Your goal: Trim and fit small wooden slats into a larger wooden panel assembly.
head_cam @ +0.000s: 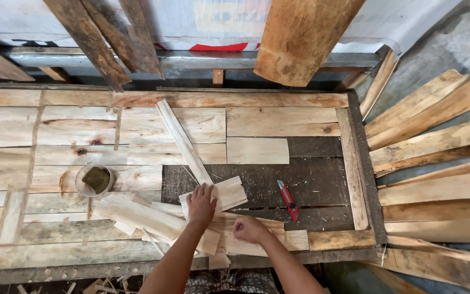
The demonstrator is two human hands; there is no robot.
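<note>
I log the worktop point(311, 188) as dark grey-brown where bare, overlaid with pale cream veneer sheets point(278, 122) streaked tan and greenish. At 9 o'clock from my left hand point(201, 205), a white cup point(94, 180) holds olive-brown paste. At 3 o'clock, a red utility knife point(288, 200) with a grey blade. The strip point(183, 142) at 12 o'clock is pale straw. Planks point(436, 158) far right run honey-orange.

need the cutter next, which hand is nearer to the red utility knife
Right. The right hand is fisted on the wood pieces just left of and slightly below the red utility knife. The left hand lies flat on a wood piece farther to the left.
</note>
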